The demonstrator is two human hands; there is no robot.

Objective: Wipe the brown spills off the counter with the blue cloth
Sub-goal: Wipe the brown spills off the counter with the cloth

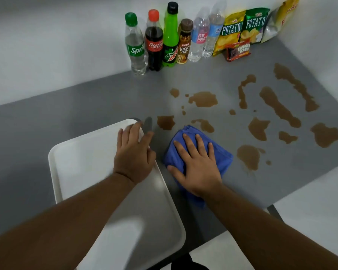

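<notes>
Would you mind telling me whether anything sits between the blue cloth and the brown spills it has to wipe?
Nothing visible does. The blue cloth, flat under the right hand, has open grey counter between it and the brown spills. The bottles stand behind them; the white tray lies left.

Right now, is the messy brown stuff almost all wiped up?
Not nearly. Nothing looks wiped yet. The right hand presses flat on the blue cloth at the near edge of the mess, while the left hand rests on the white tray. Many brown spills still spread across the grey counter to the right.
</notes>
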